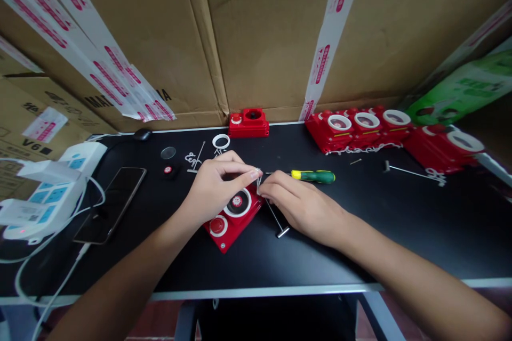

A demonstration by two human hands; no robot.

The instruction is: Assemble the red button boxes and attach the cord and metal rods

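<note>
My left hand [218, 184] pinches a thin white cord [258, 181] between thumb and forefinger, above a red alarm box [226, 235]. The fingers of my right hand [300, 197] close on the same cord from the right side. From beneath the right fingers, a small metal hammer [283, 232] slants down, its head resting on the black table; whether the cord is tied to it is hidden. A white-ringed round opening with a red-and-white label and a red round button show on the box's top. My left hand covers part of its upper side.
A green-and-yellow screwdriver [318, 176] lies behind my right hand. Further back are another red box [248, 127], a white ring [221, 141] and a clear disc [168, 153]. Several red boxes [352, 130] stand right, near another hammer [414, 172]. Left are a phone [112, 205] and power strip [60, 186].
</note>
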